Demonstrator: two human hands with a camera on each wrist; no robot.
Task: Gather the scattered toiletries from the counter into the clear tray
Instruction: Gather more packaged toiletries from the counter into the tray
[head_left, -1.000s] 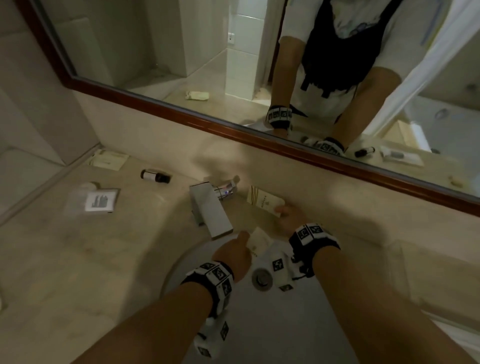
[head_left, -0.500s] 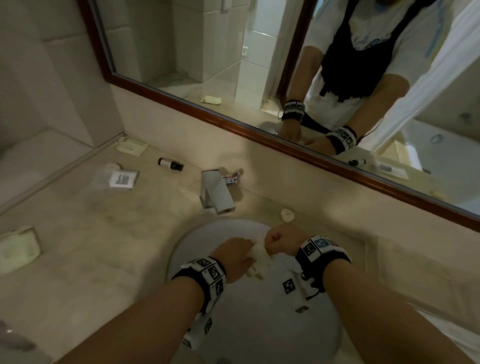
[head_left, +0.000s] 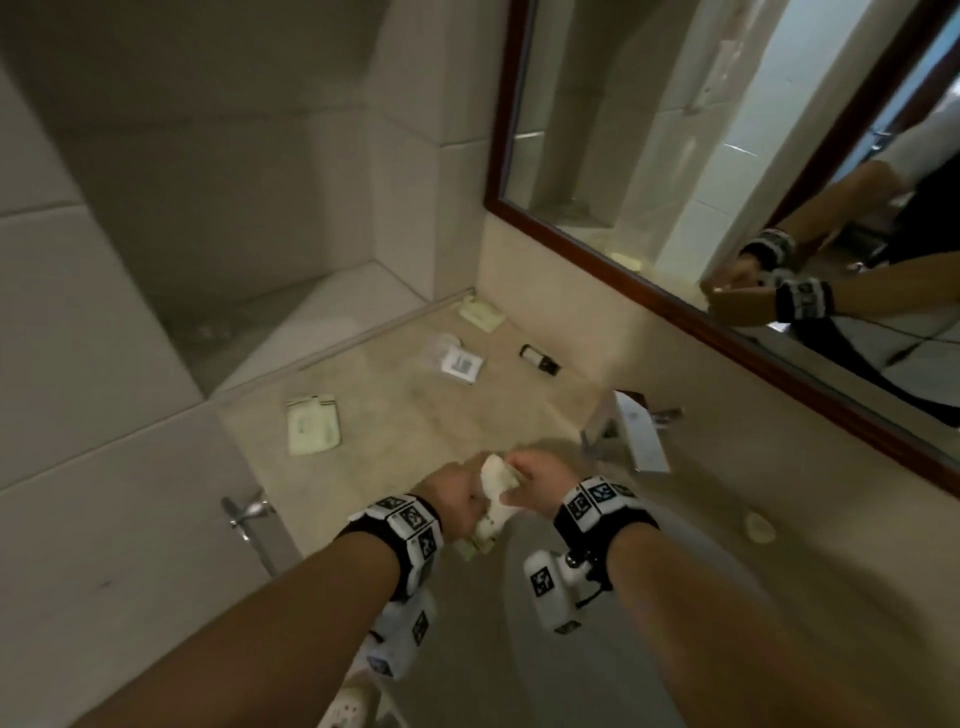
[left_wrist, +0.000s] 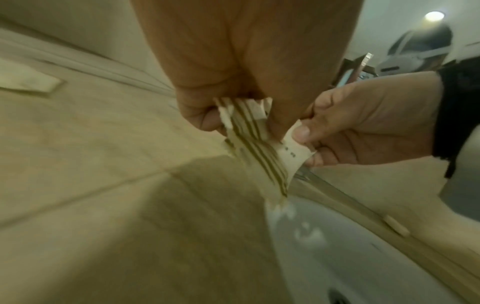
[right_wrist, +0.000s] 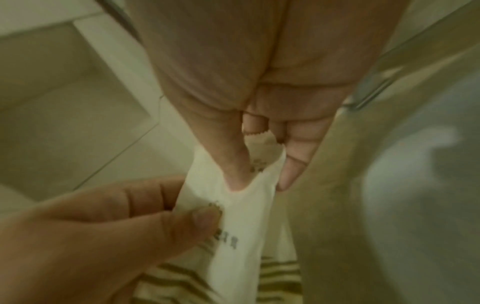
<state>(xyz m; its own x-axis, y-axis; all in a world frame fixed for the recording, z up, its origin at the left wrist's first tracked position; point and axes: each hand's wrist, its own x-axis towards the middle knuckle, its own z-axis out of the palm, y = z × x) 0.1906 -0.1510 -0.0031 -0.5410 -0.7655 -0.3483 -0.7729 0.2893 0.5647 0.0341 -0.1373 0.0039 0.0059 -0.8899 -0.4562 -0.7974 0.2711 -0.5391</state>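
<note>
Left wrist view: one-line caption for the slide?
Both hands, left hand and right hand, pinch striped sachets above the sink's edge.

Small print on the packet (right_wrist: 241, 230) is too blurred to read.

Head: looks steeply down from above at the counter (head_left: 415, 415), mirror (head_left: 727, 156) at right.
Left wrist: close along the palm, facing rightward.
Right wrist: very close, blurred, probably facing left.
Shared: both hands gripping the striped paper packet (head_left: 496, 496).

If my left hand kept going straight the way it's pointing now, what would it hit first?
The left hand points forward and slightly right, so first the cream striped paper sachets it grips, then the right hand pinching them. Depth beyond is unclear.
</note>
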